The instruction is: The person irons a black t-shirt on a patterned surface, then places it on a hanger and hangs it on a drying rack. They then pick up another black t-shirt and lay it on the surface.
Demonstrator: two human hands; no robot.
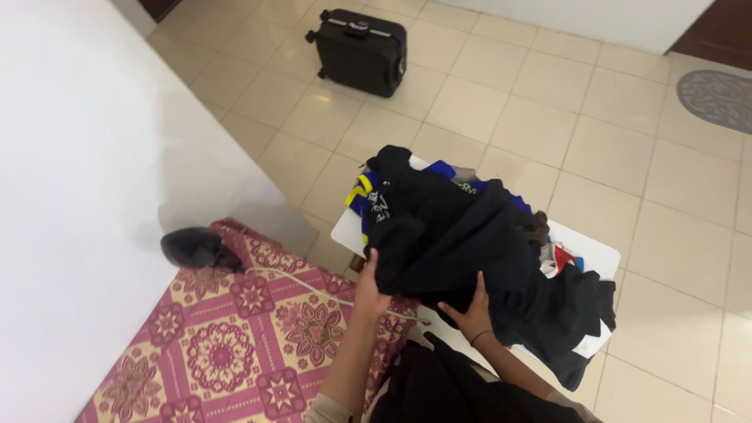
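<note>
Head view: your left hand [370, 291] and right hand [472, 313] have their fingers clamped on the black fabric garment [462, 243] atop the clothes pile on the white table [599, 254]; lifting it clear calls for a firm, even grip.

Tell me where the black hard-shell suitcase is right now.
In the head view, the black hard-shell suitcase stands on the cream tiled floor at top centre, beyond the pile of dark clothes on the white table.

black fabric garment [454, 235] on top of pile; blue-and-yellow garment [362, 194] beneath, red-and-white cloth [560, 257] at side. white rectangular table [599, 252]. maroon-and-cream floral-medallion patterned cloth [235, 337]. black hard-shell suitcase [360, 51]. cream glossy floor tiles [548, 117]. grey patterned mat [717, 98].
</note>
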